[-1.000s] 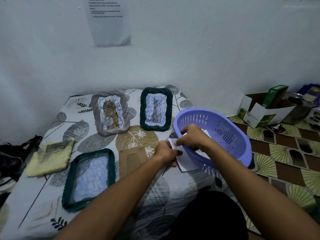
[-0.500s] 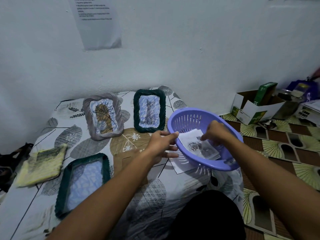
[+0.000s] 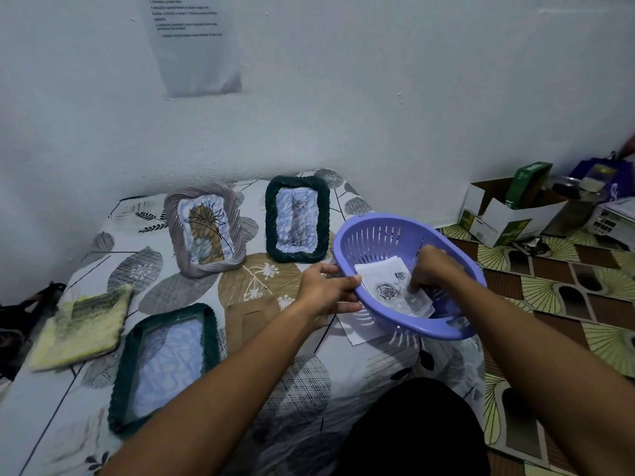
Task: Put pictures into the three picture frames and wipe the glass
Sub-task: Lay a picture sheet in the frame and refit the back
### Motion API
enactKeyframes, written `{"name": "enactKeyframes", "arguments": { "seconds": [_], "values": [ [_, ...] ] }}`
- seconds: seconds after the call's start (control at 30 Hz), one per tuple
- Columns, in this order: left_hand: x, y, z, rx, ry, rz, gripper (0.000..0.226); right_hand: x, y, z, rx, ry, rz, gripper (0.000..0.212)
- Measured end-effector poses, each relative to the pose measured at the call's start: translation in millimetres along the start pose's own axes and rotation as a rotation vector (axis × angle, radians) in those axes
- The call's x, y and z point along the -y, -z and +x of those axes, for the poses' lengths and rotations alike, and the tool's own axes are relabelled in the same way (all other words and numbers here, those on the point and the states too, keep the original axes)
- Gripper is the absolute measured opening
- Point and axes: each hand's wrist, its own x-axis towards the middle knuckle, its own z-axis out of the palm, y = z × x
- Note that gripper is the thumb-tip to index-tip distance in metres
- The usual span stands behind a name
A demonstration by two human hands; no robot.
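Mattress (image 3: 192,293): leaf-patterned sheet, filling the left and centre of the view, against a white wall.

Basket (image 3: 385,235): lilac plastic, slotted sides, tilted, at 3 o'clock from the mattress centre, overhanging its right edge. Left hand (image 3: 326,290) closed on the basket's near-left rim, thumb on top, fingers beneath.

Dark green frame, near (image 3: 165,365): lying flat at 8 o'clock, glass showing only a pale patterned backing, no picture visible.

Grey frame (image 3: 204,228): at 11 o'clock, holding a picture of a brown plant form with dark lines.

Dark green frame, far (image 3: 297,218): at 12 o'clock, just right of the grey frame, holding a cat picture.

Yellow cloth (image 3: 82,326): at 9 o'clock, flat, just left of the near green frame, darkened along its far edge.

Cardboard backing (image 3: 256,321): brown, flat, between the near green frame and the basket, partly under the left forearm.

Rose picture (image 3: 388,286): black-and-white print, top of a small stack inside the basket. Right hand (image 3: 434,269) reaches into the basket, fingertips down on the stack's right edge; whether it pinches a sheet cannot be told.

Loose white sheet (image 3: 364,333): on the mattress, partly under the basket at 6 o'clock from it.
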Motion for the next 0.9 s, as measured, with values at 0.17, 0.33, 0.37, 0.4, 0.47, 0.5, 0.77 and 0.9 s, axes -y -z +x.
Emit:
{"name": "enactKeyframes", "arguments": {
  "seconds": [0.17, 0.33, 0.37, 0.4, 0.47, 0.5, 0.77, 0.9],
  "values": [
    [0, 0, 0, -0.001, 0.009, 0.009, 0.047, 2, 4, -1, -0.07, 0.005, -0.019, 0.045],
    [-2, 1, -1, -0.003, 0.007, 0.041, 0.047, 7, 13, 1, -0.083, 0.029, 0.121, 0.02],
    [-2, 2, -1, -0.015, -0.007, 0.083, 0.047, 9, 16, 1, -0.073, 0.032, 0.19, 0.018],
    [-2, 4, -1, -0.047, -0.031, 0.151, 0.048, 11, 20, 0, -0.057, 0.035, 0.273, 0.022],
    [-3, 6, 2, -0.148, -0.148, 0.306, 0.05, 17, 32, -7, -0.019, 0.065, 0.437, 0.025],
    [-5, 8, 3, -0.183, -0.225, 0.347, 0.049, 21, 38, -13, 0.001, 0.087, 0.502, 0.022],
    [-60, -5, -20, 0.114, -0.219, -0.019, 0.023, 75, 57, -62, -0.002, 0.405, 0.675, 0.018],
    [-76, 11, -29, 0.081, -0.131, -0.218, 0.038, 101, 50, -92, -0.087, 0.545, 0.521, 0.012]
  ]
}}
